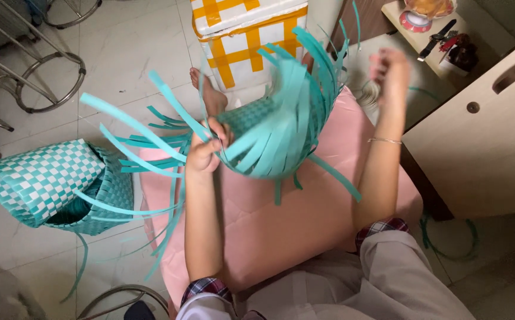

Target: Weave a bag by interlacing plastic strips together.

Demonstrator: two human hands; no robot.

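left fingers: the left hand (205, 151) is closed on the rim of the half-woven teal basket (275, 136), thumb and fingers pinching one or two loose strips where they leave the woven part.
right fingers: the right hand (391, 74) is raised beyond the basket, blurred; it looks curled as if drawing a strip taut, but i cannot tell for sure what it grips.
basket in hand: held tilted over a pink cushion (269, 225), mouth turned toward the camera, unwoven strips fanning out in all directions.
step in hand: by my judgement, weaving the side wall, with one strip being pulled through and tightened while the left hand keeps the row in place.
next move calls for: a steady pinch at the rim, then choosing the neighbouring strip and passing it over and under without loosening the last crossing.
nearby: a finished checkered teal-and-white basket (44, 181) lies on the tiled floor (127, 53) to the left; a white box with yellow tape (248, 35) stands beyond a bare foot (210, 92).
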